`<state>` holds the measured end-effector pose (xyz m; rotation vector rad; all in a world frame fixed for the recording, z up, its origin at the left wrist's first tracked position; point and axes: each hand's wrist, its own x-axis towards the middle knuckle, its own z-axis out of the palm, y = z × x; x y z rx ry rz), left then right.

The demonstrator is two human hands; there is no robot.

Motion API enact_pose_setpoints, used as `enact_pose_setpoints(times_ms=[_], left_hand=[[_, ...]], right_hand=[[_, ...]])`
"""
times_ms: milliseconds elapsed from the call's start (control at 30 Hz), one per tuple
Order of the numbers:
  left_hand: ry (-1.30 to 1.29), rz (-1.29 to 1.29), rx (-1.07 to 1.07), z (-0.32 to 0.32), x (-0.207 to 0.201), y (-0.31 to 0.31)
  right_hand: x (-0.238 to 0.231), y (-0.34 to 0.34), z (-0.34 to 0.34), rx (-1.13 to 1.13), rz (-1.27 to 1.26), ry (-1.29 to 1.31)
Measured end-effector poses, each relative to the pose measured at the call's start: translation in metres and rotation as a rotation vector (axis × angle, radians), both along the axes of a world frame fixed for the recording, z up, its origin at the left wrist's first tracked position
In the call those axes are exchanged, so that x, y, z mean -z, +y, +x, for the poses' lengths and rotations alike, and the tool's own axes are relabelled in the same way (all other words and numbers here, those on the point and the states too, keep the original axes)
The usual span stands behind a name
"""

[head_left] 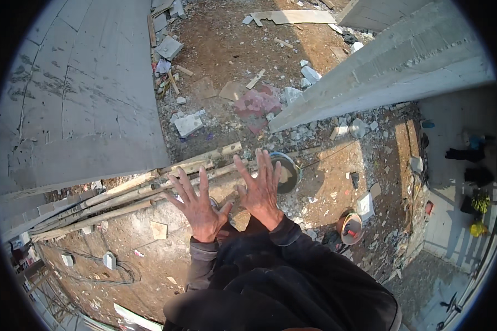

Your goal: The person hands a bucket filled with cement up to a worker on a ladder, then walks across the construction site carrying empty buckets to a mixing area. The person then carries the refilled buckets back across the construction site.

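My left hand [199,207] and my right hand [261,187] are both held out in front of me, backs up, fingers spread, side by side and empty. Dark sleeves cover both forearms. Beyond the right hand's fingertips a round metal pan [289,172] with grey mix inside sits on the dirt ground. Long wooden poles [121,196] lie on the ground just past the left hand.
Grey block walls rise at the left [77,94] and at the right [381,71]. Broken blocks and rubble [189,124] litter the brown dirt. A person in a round hat [350,227] crouches at the lower right. A cable [110,270] coils at the lower left.
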<state>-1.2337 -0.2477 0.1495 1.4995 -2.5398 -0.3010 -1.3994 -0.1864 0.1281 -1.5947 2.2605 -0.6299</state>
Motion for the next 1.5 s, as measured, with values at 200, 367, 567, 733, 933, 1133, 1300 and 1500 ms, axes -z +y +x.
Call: enact_pose_setpoints(times_ms=[200, 367, 567, 733, 933, 1133, 1300, 1500], left_hand=[[-0.081, 0.147, -0.023, -0.004, 0.041, 0.001], [-0.108, 0.722, 0.164, -0.032, 0.103, 0.054], [-0.158, 0.952, 0.104, -0.025, 0.222, 0.092], [-0.07, 0.931, -0.068, -0.008, 0.294, 0.108], [0.217, 0.923, -0.072, -0.031, 0.28, 0.109], [-0.048, 0.703, 0.508, -0.099, 0.21, 0.095], [-0.093, 0.944, 0.449, -0.111, 0.136, 0.084], [0.207, 1.041, -0.02, -0.068, 0.128, 0.071]], right_hand=[[0.118, 0.031, -0.031, 0.013, 0.211, -0.043], [0.302, 0.058, -0.098, 0.099, 0.739, 0.041], [0.507, 0.054, -0.184, 0.162, 0.842, 0.099], [0.59, 0.045, -0.22, 0.03, 0.787, 0.118], [0.476, 0.107, -0.193, -0.225, 0.73, -0.29], [0.256, 0.131, -0.103, -0.228, 0.312, -0.354], [0.126, 0.126, -0.103, -0.314, 0.202, -0.374], [0.264, 0.174, -0.167, 0.504, 0.025, -1.155]])
